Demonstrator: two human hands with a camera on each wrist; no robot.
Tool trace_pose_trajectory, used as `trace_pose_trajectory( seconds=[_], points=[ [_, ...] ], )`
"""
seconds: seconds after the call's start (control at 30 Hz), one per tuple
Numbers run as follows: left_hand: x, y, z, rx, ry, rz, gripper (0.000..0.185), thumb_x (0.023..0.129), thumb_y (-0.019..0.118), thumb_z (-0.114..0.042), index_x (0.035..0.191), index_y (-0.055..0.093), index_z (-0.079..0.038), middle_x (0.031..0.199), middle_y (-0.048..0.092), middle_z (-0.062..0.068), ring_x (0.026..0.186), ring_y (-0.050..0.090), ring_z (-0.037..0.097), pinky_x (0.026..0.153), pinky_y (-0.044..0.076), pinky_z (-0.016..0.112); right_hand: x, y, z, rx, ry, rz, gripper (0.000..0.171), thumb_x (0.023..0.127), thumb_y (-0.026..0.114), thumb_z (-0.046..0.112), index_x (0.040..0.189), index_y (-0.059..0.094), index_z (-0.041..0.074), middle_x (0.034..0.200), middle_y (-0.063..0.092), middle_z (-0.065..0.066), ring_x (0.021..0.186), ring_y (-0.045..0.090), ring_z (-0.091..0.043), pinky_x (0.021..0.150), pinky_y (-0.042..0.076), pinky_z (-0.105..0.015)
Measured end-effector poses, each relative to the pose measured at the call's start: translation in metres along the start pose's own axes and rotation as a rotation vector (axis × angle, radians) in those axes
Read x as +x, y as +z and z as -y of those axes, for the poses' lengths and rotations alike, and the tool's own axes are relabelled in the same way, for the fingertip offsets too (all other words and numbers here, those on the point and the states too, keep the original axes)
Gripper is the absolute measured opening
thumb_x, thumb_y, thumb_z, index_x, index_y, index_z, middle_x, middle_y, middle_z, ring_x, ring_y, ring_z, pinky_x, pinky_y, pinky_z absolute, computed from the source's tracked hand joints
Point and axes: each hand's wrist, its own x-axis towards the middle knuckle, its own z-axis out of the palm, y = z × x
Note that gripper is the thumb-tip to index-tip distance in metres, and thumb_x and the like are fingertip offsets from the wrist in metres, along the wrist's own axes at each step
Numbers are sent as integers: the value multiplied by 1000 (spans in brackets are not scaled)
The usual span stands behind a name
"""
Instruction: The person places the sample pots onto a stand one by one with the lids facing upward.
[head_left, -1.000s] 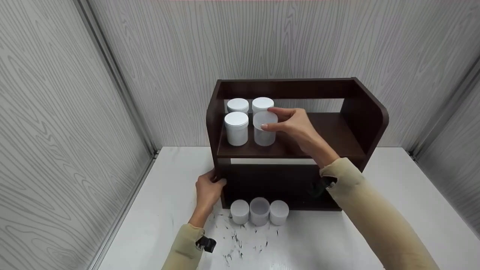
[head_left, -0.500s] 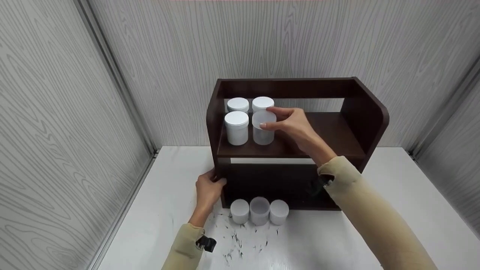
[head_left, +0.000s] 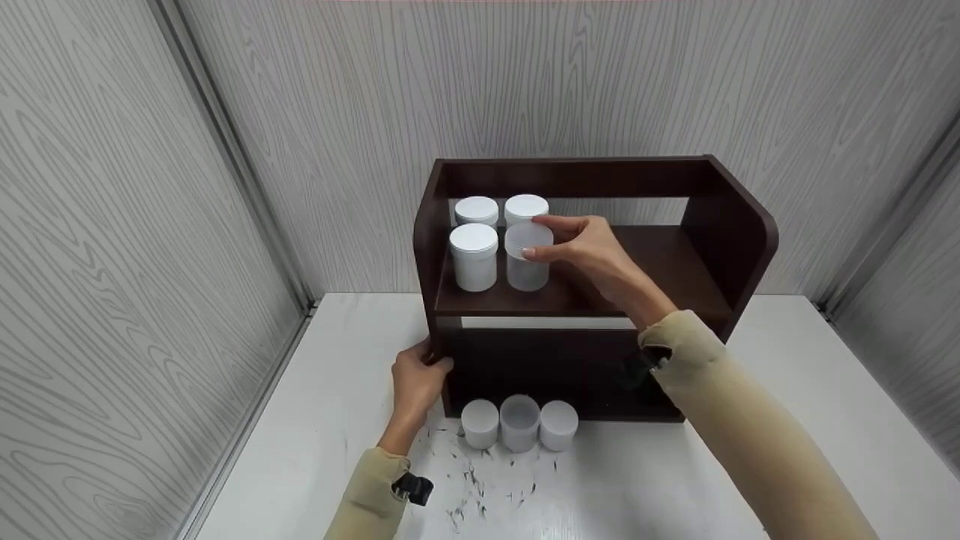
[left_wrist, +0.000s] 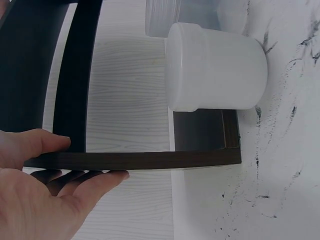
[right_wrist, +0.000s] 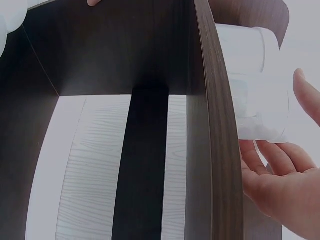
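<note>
Your right hand [head_left: 592, 251] grips the lidless jar [head_left: 528, 259] at centre frame, seemingly set on the shelf [head_left: 660, 262] beside three lidded jars [head_left: 473, 257] (three more wait on the table [head_left: 787, 420]). Your left hand [head_left: 415, 379] clasps the shelf's side.

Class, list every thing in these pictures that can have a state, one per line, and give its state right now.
Right hand: holds the translucent jar on the upper shelf.
Translucent jar: upright, lidded, standing on the shelf.
White-lidded jars: three, upright, closed, beside and behind it.
Left hand: grips the dark wooden shelf unit's lower left edge.
Shelf unit: upright on the white table.
Table jars: three in a row, upright, in front of the unit.
</note>
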Motion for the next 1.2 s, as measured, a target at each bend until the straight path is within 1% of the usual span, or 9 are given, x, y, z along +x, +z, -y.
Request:
trace_pose_trajectory(
  seconds=[0.27,0.47,0.57,0.63,0.77,0.87,1.0,1.1,1.2],
  points=[
    [0,1,0,-2,9,8,53,90,66,0,140,56,17,131,66,31,120,67,41,94,57,46,-2,-2,1,1,-1,14,68,82,92,17,143,65,4,136,69,-11,125,63,-20,107,48,-34],
    [-1,2,1,3,-4,1,52,90,66,0,138,57,17,129,67,31,118,68,40,93,58,45,-6,-5,-3,-14,-6,5,71,81,93,19,144,65,6,146,63,-5,131,59,-19,109,47,-34],
    [-1,2,1,2,-5,2,52,90,66,0,138,57,16,129,67,31,118,68,40,93,58,46,-13,-9,-4,0,-19,-14,73,80,94,17,145,63,4,146,63,-7,131,61,-20,108,48,-34],
    [-1,2,1,4,-3,3,52,90,66,0,139,57,16,129,67,30,119,68,40,93,58,46,-19,-12,-4,18,-37,-30,72,80,94,13,144,63,1,142,65,-11,128,64,-24,105,51,-34],
    [-1,2,1,7,0,4,53,89,67,0,139,58,15,130,67,30,120,67,40,94,57,46,-34,-19,-3,52,-79,-62,72,80,92,4,144,60,-6,139,66,-20,126,66,-30,98,55,-32],
    [-1,2,1,7,-7,5,53,90,67,-1,139,58,14,130,68,29,119,68,39,94,58,46,-50,-24,-2,46,-107,-86,70,81,90,2,143,60,-7,138,65,-24,124,67,-31,95,56,-31],
    [0,2,1,6,-6,13,53,91,67,-2,140,58,14,130,67,29,119,68,38,93,58,45,-74,-30,0,7,-161,-108,63,81,91,4,138,65,-5,132,70,-20,120,69,-32,92,58,-33],
    [1,1,1,4,-6,13,53,91,67,-3,139,58,15,130,67,29,120,67,38,93,58,44,-91,-33,0,-19,-194,-107,59,81,91,4,134,68,-5,127,73,-18,117,70,-35,91,58,-34],
    [1,1,0,5,-8,8,52,90,67,-2,138,58,15,130,67,30,119,67,38,93,58,44,-109,-35,-3,-37,-212,-95,55,82,90,3,132,70,-5,126,72,-21,115,71,-38,90,59,-35]
  ],
)
